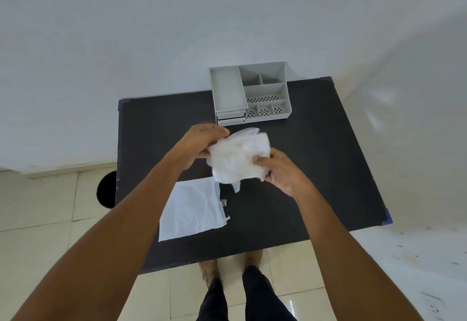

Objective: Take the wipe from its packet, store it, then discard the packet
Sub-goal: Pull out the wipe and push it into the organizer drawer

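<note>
The fingers of the right hand pinch the near right edge of a crumpled white wipe, thumb on top, while the fingers of the left hand curl closed over its far left corner, so both hands grip the same bundle and hold it up clear of the black surface. The wipe is bunched and loosely folded, with a ragged tail hanging from its lower edge; whether it is fully out of any wrapping I cannot say, but a flat, pale sheet that looks like the emptied packet lies on the surface just below and to the left of the hands, under the left forearm. The grey organiser stands at the far edge of the surface, directly beyond the wipe and only a little to the right of the left hand, with its long open tray compartment on the left and smaller divided cells on the right. My judgement is that storing comes next: the bundle must travel straight forward, away from the body, and the left hand is the nearer to that long tray. A dark round bin shows on the floor off the left edge.
</note>
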